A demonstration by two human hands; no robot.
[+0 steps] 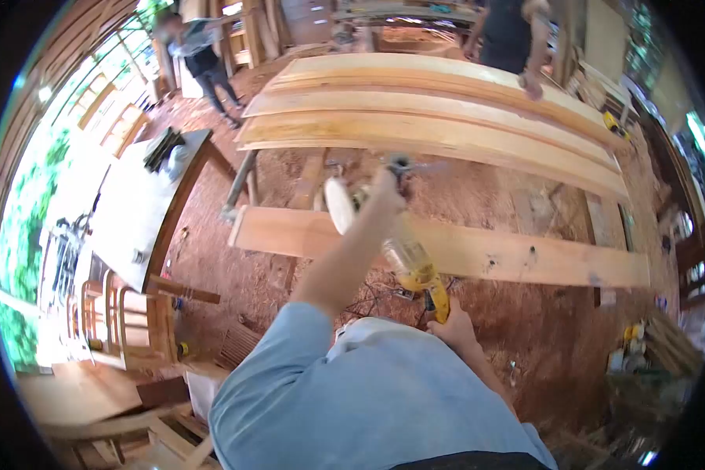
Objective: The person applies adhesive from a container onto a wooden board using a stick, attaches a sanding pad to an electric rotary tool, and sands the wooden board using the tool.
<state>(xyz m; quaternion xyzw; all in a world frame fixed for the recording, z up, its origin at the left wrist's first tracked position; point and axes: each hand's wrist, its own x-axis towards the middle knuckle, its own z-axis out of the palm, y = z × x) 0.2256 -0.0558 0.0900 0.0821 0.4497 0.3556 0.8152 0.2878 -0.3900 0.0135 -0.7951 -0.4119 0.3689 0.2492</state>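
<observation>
A yellow angle grinder (415, 268) with a pale round disc (339, 205) at its far end is held in front of my body. My right hand (454, 329) is wrapped round its rear grip. Farther forward, my left hand (390, 190) is closed on a dark side handle (399, 164) near the tool's head; motion blurs it a little. Below the tool lies a single wooden plank (525, 254), marked with a few dark spots. Whether the disc touches this plank I cannot tell.
Several long planks (446, 133) lie side by side beyond, with a yellow tool (612, 123) at their right end. A table (133, 207) stands left, near wooden chair frames (129, 321). Two people are behind: one person (204, 63) left, another person (509, 39) at the planks.
</observation>
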